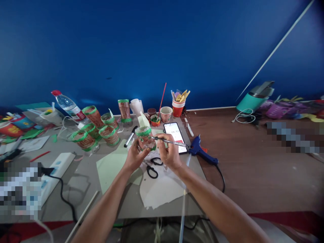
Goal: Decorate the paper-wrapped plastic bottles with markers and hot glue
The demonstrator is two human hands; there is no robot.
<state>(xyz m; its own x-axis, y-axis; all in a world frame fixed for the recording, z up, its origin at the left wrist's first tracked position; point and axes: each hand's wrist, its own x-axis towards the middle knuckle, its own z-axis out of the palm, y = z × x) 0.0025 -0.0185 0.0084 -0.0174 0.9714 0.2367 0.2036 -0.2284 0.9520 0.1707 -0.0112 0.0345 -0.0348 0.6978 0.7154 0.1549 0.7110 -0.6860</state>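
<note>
Holding a brown-streaked, green-banded cup [145, 139], left grip [135, 156], pinching a slim tool [181, 144], right grip [168, 152]

- Left hand [135, 156]: bare, with slim fingers, above the grey tabletop [86, 177].
- Right hand [167, 152]: likewise bare, above the same tabletop.
- Left forearm [108, 195] and right forearm [210, 199]: uncovered, smooth, narrowing toward bare wrists, both crossing the tabletop's front edge.
- Beneath that edge: dark greyish cloth [139, 233], seemingly lap clothing, with a pale cord [158, 229] near its middle.
</note>
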